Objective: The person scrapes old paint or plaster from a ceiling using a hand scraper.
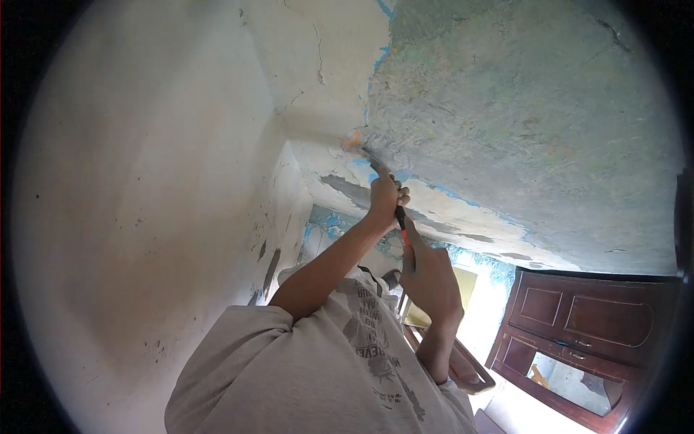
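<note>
Both my hands are closed on one long, thin scraper (pixel 402 217) with a black and red handle. My left hand (pixel 385 197) wraps its front part, close to the wall surface. Behind it, my right hand (pixel 431 281) grips the handle's rear end. The tool's narrow grey tip touches or nearly touches the wall (pixel 491 130) at the edge of the peeling paint. A small orange patch (pixel 353 141) and bits of blue paint show around the tip. The exact shape of the tip is hard to make out.
A pale wall (pixel 144 181) with scuffs and chips rises on the left. Dark brown wooden cabinet (pixel 607 307) with a mirror or glass panel stands at lower right. A brown wooden frame (pixel 470 369), perhaps a chair, is beside my right arm.
</note>
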The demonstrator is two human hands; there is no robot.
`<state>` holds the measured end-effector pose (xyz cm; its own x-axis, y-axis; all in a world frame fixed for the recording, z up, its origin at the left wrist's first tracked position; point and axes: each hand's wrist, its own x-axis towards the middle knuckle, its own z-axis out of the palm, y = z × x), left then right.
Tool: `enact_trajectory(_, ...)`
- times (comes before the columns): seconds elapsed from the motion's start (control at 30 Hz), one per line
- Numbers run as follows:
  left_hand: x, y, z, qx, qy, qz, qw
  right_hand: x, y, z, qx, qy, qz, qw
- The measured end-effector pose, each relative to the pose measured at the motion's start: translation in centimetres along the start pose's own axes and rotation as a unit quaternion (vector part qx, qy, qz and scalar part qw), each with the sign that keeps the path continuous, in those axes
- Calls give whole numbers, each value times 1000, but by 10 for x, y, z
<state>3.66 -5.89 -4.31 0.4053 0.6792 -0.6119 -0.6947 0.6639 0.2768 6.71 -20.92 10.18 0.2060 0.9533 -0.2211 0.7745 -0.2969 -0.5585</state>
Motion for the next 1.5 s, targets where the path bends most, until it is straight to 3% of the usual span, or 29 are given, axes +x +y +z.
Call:
enact_trajectory(0.07, 16, -3, -11, 1, 9, 15, 1000, 12, 8, 3, -25, -38, 29, 999)
enact_trajectory(0.23, 8, 2, -8, -19, -18, -10, 1000, 2, -6, -4, -16, -9, 5, 1000)
enact_trajectory(0.4, 33, -2, -29, 20, 37, -7, 999, 17, 5, 12, -22, -18, -7, 1000)
enact_trajectory(0.53, 2, 3, -5, -11, -30, -24, 999, 2, -6, 2, -45, -15, -15, 999)
enact_trajectory(0.67, 21, -4, -17, -3, 14, 7, 1000, 14, -7, -5, -21, -53, 11, 998)
enact_trajectory(0.87, 11, 0, -7, -7, 26, -3, 1000, 10, -1, 4, -25, 3, -10, 1000)
enact_trajectory(1.03, 12, -3, -13, -22, -6, -24, 999, 4, -14, -11, -27, -58, 30, 998)
enact_trajectory(1.27, 35, -2, -30, -20, 24, -19, 999, 18, 11, 21, -29, 7, -42, 999)
enact_trajectory(1.37, 9, 4, -11, -30, -31, -37, 998, 1, -16, -3, -10, -19, 19, 1000)
enact_trajectory(1.5, 20, 2, -18, -7, 23, -4, 1000, 12, -4, 7, -33, -15, -7, 999)
